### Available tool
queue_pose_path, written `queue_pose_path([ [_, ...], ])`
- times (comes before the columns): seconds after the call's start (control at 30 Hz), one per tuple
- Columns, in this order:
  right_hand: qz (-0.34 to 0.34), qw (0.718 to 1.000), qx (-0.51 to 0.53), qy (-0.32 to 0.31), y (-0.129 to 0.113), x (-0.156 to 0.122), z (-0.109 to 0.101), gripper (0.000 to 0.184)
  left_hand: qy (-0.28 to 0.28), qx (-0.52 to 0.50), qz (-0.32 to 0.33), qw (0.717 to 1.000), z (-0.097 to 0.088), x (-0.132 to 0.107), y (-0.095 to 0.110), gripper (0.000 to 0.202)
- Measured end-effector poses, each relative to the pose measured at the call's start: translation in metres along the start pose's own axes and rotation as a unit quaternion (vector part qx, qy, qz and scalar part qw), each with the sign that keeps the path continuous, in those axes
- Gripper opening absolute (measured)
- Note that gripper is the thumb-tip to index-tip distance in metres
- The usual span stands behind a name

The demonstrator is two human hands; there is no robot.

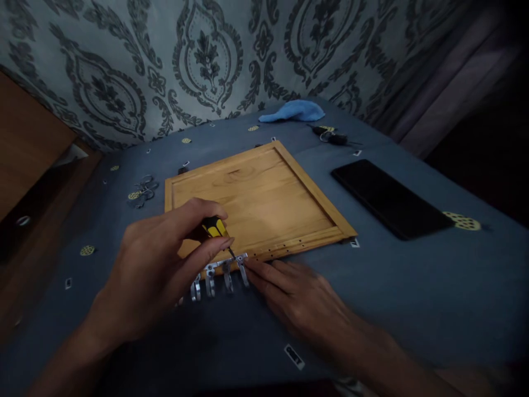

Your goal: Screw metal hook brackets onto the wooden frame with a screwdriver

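Note:
My left hand [144, 270] is closed around the yellow and black handle of a small screwdriver [215, 226]. Its thin shaft points down to the metal hook [243, 270] at the near edge of a wooden panel [256, 190]. With fingertips pressed together, my right hand [300, 295] holds that same hook against the edge. To its left, several similar silver hooks [210, 281] sit along the edge, some partly behind my left hand. Small dark holes [271, 251] continue along the panel's near border to the right.
A black phone [392, 198] lies right of the panel. Behind it are a blue cloth [293, 111] and a dark tool with a thin shaft [333, 135]. Loose metal hooks [144, 190] rest on the left of the blue covering. A wooden cabinet [31, 143] stands far left.

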State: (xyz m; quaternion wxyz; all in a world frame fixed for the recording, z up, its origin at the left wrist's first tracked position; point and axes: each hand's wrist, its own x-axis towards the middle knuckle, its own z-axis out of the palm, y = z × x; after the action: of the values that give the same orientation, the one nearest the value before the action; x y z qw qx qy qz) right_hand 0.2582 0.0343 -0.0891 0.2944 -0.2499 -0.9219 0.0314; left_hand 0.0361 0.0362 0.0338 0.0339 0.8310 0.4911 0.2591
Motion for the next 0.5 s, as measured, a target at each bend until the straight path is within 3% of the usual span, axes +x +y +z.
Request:
queue_pose_path([
  [0.13, 0.003, 1.0, 0.018, -0.017, 0.001, -0.003, 0.001, 0.04, -0.005, -0.029, 0.003, 1.0, 0.0, 0.001, -0.001, 0.016],
  [0.27, 0.002, 1.0, -0.002, -0.018, 0.002, -0.006, 0.005, 0.045, 0.012, -0.117, -0.044, 0.992, 0.004, 0.006, -0.008, 0.012],
  [0.37, -0.01, 1.0, -0.015, -0.002, 0.005, -0.006, 0.006, 0.051, 0.032, -0.2, -0.11, 0.973, 0.016, 0.012, -0.023, 0.009],
  [0.43, -0.022, 1.0, -0.02, 0.009, 0.008, -0.007, 0.007, 0.054, 0.008, -0.278, -0.153, 0.948, 0.026, 0.015, -0.038, 0.017],
  [0.5, -0.037, 0.999, -0.033, 0.022, 0.014, -0.01, 0.012, 0.054, -0.009, -0.283, -0.165, 0.945, 0.036, 0.016, -0.054, 0.024],
])
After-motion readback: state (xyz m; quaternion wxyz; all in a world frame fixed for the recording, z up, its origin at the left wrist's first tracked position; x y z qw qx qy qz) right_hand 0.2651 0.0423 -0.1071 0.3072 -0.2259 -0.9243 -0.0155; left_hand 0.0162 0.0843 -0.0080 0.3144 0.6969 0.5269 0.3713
